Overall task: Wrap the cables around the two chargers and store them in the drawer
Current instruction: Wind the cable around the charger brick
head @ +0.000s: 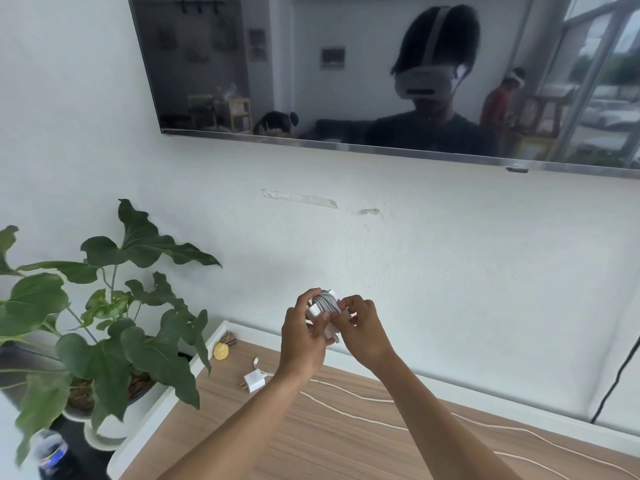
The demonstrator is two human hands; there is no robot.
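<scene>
Both my hands hold a white charger (pixel 325 304) up in front of the wall, its white cable coiled tightly around its body. My left hand (pixel 302 336) grips it from the left and below. My right hand (pixel 363 327) pinches it from the right, fingers on the coil. A second white charger (pixel 254 381) lies on the wooden cabinet top (pixel 311 441) with its prongs pointing left. Its loose white cable (pixel 408 407) trails across the wood toward the right. No drawer is in view.
A large potted plant (pixel 104 323) stands left of the cabinet. A small yellow object (pixel 221 350) sits at the cabinet's back left corner. A wall-mounted TV (pixel 346 71) hangs above. A black cord (pixel 613 382) runs down the wall at the right. A bottle (pixel 52 452) stands lower left.
</scene>
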